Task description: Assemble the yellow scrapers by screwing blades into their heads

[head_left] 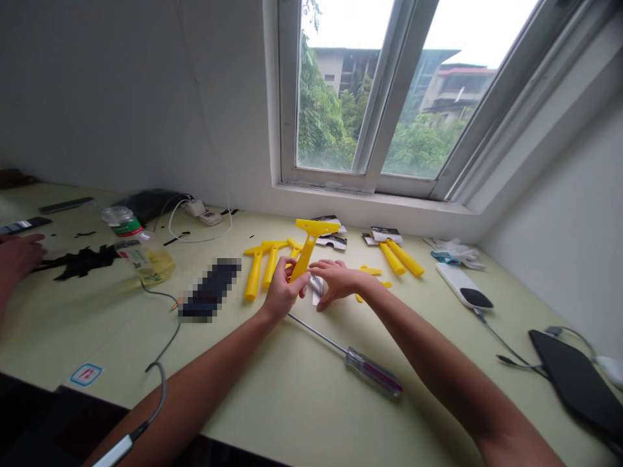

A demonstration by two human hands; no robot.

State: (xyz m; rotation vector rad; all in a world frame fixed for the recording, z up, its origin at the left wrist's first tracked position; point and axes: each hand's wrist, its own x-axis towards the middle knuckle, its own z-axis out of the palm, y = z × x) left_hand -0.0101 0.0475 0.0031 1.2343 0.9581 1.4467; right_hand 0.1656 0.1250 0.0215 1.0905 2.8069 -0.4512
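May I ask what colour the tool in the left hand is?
The T-shaped tool is yellow, clearest in the head view.

What looks like a shared workroom around me, pale counter (292,402), numbered sticker (86,374), yellow scrapers (305,253), screwdriver (374,373), a co-worker's hand (22,254) to my left, window (321,117) ahead.

Daylight floods through the window (377,107), and the sky (353,23) burns out to white! The left wall (121,97) sinks into grey, soft shadows smudge the tabletop (272,395), wide-angle stretch warps the edges, coarse pixelation masks a dark object (211,290).
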